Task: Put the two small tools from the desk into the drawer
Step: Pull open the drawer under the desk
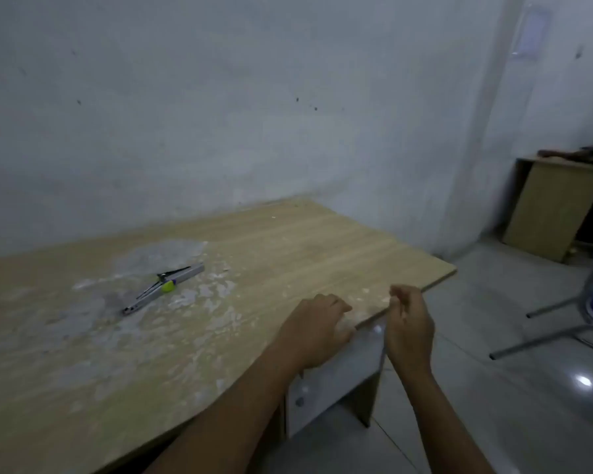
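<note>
Head view: two small tools (163, 289) lay together mid-desk (288, 248) on a whitish smeared patch, well apart from both hands. Left hand (317, 331) rested curled at the desk's front edge, gripping nothing visible. Right hand (408, 323) hung loosely clenched just off the edge, empty. White drawer (329, 381) sat below, shut.

A grey plastered wall (254, 97), scuffed and dotted with dark marks, runs behind everything. Off to the right a second wooden table (548, 206) stands against the far wall with something dark lying on top, too blurred to name. A chair with thin metal legs (541, 340) and a blue seat sits near it on the glossy pale floor tiles (510, 405).
</note>
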